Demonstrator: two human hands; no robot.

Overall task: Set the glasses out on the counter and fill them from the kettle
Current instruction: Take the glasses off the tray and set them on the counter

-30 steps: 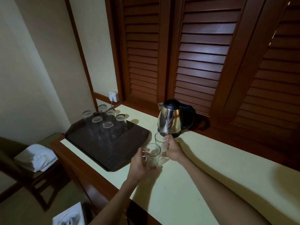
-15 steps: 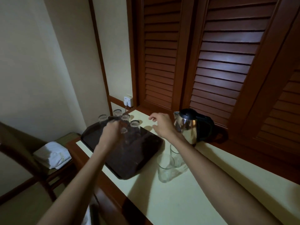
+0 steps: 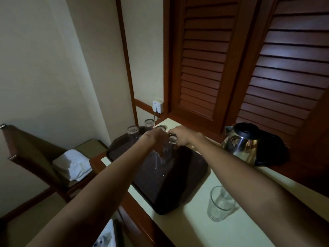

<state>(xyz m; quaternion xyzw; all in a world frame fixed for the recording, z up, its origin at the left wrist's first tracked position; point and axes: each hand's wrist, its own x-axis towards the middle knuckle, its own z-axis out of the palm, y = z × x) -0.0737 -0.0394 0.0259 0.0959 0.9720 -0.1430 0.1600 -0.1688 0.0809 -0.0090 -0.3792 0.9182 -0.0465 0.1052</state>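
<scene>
Glasses on tray: upturned clear tumblers stand clustered at the far left end of the dark tray, long axes vertical.
Left hand: curled over 1 tumbler in the cluster; grip looks closed, though blur hides the fingers.
Right hand: pinching the glass just right of it by the base.
Nearer hand: both equally at the cluster.
Counter: smooth pale top; 1 upright glass visible near right.
Kettle: polished steel, black lid, far right, untouched.

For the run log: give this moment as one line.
phase: fetching glasses | left hand: on tray glass | right hand: on glass | kettle: untouched
</scene>
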